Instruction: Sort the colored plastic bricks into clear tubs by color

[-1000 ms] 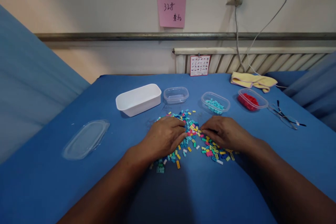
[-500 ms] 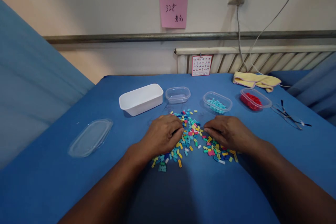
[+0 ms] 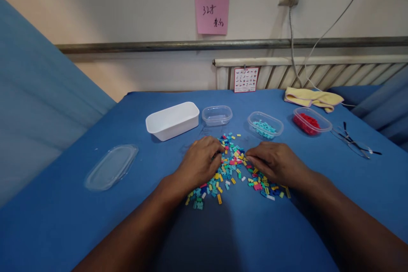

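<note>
Small toy building bricks (image 3: 228, 170) in yellow, teal, blue, green, pink and white lie in a loose pile on the blue cloth. At the pile's left side my left hand (image 3: 201, 159) rests over the bricks, its fingers curled down and the thumb drawn in. Its fingertips are partly hidden, and I cannot make out what is in them. From the right, my right hand (image 3: 277, 160) reaches to the middle of the pile with thumb and forefinger pinched together. Anything between those fingertips is too small to name.
Behind the pile stand a white tub (image 3: 174, 126), a clear empty container (image 3: 217, 122), one of light-blue bricks (image 3: 265, 135) and one of red bricks (image 3: 310, 129). Clear lids (image 3: 111, 168) lie left. Glasses (image 3: 357, 144) and a yellow cloth (image 3: 314, 97) lie right.
My left hand has shifted slightly up along the pile, with its fingers drawn closer to the thumb. My right hand stays pinched at nearly the same spot. The containers have not moved.
</note>
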Demonstrator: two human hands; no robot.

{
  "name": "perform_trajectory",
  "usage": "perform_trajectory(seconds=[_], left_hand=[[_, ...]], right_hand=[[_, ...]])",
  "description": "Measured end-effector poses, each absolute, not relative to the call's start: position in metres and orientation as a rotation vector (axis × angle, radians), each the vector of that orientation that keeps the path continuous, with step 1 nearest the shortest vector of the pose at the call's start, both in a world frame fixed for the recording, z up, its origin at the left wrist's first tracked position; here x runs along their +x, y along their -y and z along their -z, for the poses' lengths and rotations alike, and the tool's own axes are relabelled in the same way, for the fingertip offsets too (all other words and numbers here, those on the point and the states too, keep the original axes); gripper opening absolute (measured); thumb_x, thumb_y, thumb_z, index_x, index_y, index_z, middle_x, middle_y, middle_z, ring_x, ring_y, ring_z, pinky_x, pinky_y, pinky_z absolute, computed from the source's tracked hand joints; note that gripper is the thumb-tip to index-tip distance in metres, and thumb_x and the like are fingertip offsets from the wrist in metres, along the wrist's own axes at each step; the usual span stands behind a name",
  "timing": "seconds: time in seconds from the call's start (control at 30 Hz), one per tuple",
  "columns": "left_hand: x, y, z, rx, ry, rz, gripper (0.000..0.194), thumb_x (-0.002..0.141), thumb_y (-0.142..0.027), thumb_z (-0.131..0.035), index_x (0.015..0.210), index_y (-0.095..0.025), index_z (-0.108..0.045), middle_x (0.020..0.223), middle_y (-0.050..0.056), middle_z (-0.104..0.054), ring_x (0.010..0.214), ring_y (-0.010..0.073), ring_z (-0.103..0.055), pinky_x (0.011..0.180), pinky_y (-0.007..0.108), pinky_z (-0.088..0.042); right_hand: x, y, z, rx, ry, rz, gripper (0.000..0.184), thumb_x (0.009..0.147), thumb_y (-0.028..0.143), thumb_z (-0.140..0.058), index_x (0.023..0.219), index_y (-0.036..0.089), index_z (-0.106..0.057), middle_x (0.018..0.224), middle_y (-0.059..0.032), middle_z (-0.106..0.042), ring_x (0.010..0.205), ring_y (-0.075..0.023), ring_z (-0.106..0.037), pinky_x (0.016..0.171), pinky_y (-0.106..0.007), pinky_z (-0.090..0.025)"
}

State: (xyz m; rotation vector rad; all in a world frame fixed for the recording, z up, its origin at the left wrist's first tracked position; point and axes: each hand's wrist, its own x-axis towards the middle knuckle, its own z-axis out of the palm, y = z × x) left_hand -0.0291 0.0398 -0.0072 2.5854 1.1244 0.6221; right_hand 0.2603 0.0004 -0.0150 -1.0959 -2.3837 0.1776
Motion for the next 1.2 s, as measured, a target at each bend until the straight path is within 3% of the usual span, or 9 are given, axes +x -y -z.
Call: perform_trajectory(seconds=[0.2,0.47,0.57,0.73,1.2], left_hand=[[-0.016,-0.024,-0.005,2.175,-0.951,-0.817,0.014,0.103,-0.032,-0.067,0.106,-0.022,-0.077,0.103,0.005,-0.078,0.095,0.0196,-0.071,0.086,0.035,-0.055],[-0.003,-0.013,-0.012,1.482,-0.991,-0.813,0.023,0.082,-0.040,-0.089,0.085,-0.018,-0.082,0.080,0.004,-0.076,0.072,0.0142,-0.064,0.067,0.027,-0.050],[-0.003,-0.014,-0.012,1.440,-0.998,-0.804,0.023,0.080,-0.040,-0.089,0.088,-0.019,-0.084,0.080,0.003,-0.077,0.071,0.0138,-0.063,0.066,0.026,-0.050],[0.000,-0.016,-0.008,1.293,-0.991,-0.774,0.028,0.076,-0.042,-0.091,0.089,-0.019,-0.083,0.080,0.004,-0.077,0.071,0.0136,-0.066,0.069,0.027,-0.055],[-0.001,-0.016,-0.013,1.168,-0.877,-0.737,0.034,0.077,-0.042,-0.093,0.095,-0.016,-0.081,0.082,0.004,-0.078,0.075,0.0139,-0.071,0.077,0.029,-0.059]], right_hand=[[0.235,0.012,0.007,-0.940,2.192,-0.316,0.019,0.110,0.033,-0.066,0.125,0.025,-0.073,0.105,-0.0057,-0.084,0.090,-0.0196,-0.078,0.077,-0.032,-0.059],[0.226,0.017,0.010,-0.958,2.035,-0.485,0.013,0.107,0.031,-0.069,0.117,0.026,-0.075,0.098,-0.0022,-0.083,0.081,-0.0160,-0.076,0.073,-0.028,-0.058],[0.225,0.016,0.011,-0.976,1.953,-0.592,0.013,0.105,0.030,-0.072,0.117,0.027,-0.076,0.093,-0.0003,-0.082,0.078,-0.0158,-0.077,0.071,-0.027,-0.060],[0.223,0.018,0.007,-0.892,2.076,-0.378,0.025,0.108,0.026,-0.066,0.132,0.029,-0.072,0.111,-0.0048,-0.083,0.095,-0.0195,-0.079,0.083,-0.034,-0.063],[0.223,0.019,0.008,-0.899,1.959,-0.411,0.019,0.105,0.024,-0.070,0.123,0.028,-0.074,0.103,-0.0019,-0.083,0.088,-0.0177,-0.078,0.079,-0.032,-0.062]])
